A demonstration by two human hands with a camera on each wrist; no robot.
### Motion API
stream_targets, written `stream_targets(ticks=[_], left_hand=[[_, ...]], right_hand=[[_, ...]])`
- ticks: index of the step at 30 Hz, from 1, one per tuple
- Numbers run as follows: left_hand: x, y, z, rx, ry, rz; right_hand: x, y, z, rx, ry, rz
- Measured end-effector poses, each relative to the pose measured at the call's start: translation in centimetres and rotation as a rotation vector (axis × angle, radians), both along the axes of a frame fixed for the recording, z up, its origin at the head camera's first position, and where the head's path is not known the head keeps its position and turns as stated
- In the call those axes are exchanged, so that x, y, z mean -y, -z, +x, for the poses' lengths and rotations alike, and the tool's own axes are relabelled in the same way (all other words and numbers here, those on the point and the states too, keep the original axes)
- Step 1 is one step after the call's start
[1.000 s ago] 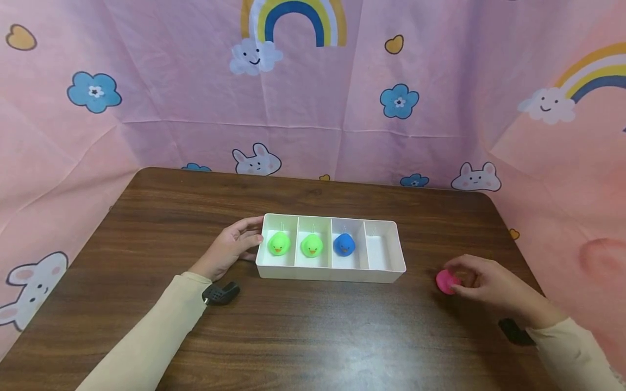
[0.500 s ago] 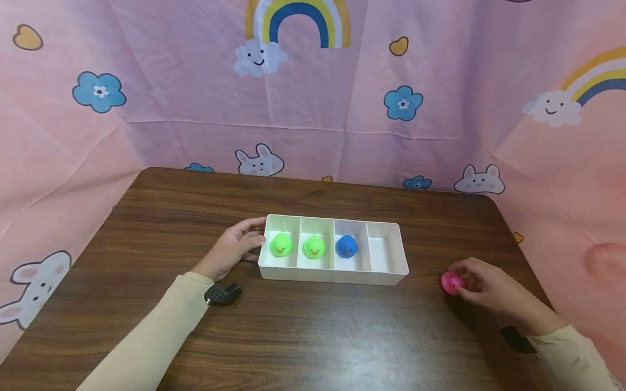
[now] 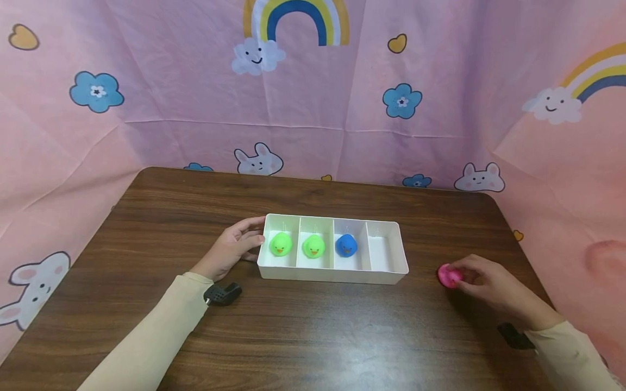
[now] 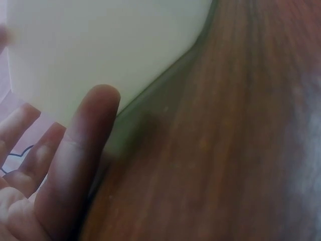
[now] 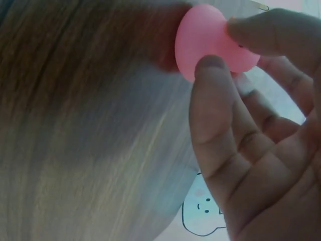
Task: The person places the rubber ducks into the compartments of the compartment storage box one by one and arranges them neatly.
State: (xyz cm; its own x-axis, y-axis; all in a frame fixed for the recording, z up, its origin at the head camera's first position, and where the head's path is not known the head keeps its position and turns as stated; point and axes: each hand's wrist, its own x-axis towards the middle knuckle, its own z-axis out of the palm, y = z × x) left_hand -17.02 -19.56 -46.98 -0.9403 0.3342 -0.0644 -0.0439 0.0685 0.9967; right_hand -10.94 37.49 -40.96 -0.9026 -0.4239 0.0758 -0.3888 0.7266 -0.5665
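Note:
My left hand (image 3: 231,247) rests against the left end of a white four-section box (image 3: 332,275), thumb on the end wall and fingers by the far corner. In the left wrist view, the thumb (image 4: 80,150) lies straight along the pale wall. Green toy ducks (image 3: 281,244) sit in the first two sections, one in each. The third section holds a blue toy duck (image 3: 346,246), and the rightmost section is bare. Right of the box, my right hand (image 3: 489,285) pinches a pink toy duck (image 5: 203,40) between thumb and fingers, low at the table; its face is partly hidden.
The brown wooden table (image 3: 318,336) has rounded far corners. A pink patterned cloth (image 3: 313,98) hangs behind the table and along both sides. Black camera mounts (image 3: 223,294) sit at both wrists.
The pink toy duck has turned a little in my right hand's fingers, with only slight shifts of the hand. My left hand and the box hold their places; the head view shifts slightly.

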Motion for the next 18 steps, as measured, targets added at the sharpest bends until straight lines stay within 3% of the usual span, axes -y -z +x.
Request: stream_targets(ticks=[3,10,18], left_hand=[[0.0,0.0,0.1,0.003,-0.009,-0.012],[0.0,-0.2,0.2,0.008,-0.015,-0.028],[-0.1,-0.5,0.2,0.008,-0.004,-0.005]], right_hand=[[0.2,0.2,0.1,-0.017,0.001,-0.017],[0.6,-0.2,0.2,0.154,0.133,0.042],[1.2,-0.9,0.0,0.193,0.181,0.01]])
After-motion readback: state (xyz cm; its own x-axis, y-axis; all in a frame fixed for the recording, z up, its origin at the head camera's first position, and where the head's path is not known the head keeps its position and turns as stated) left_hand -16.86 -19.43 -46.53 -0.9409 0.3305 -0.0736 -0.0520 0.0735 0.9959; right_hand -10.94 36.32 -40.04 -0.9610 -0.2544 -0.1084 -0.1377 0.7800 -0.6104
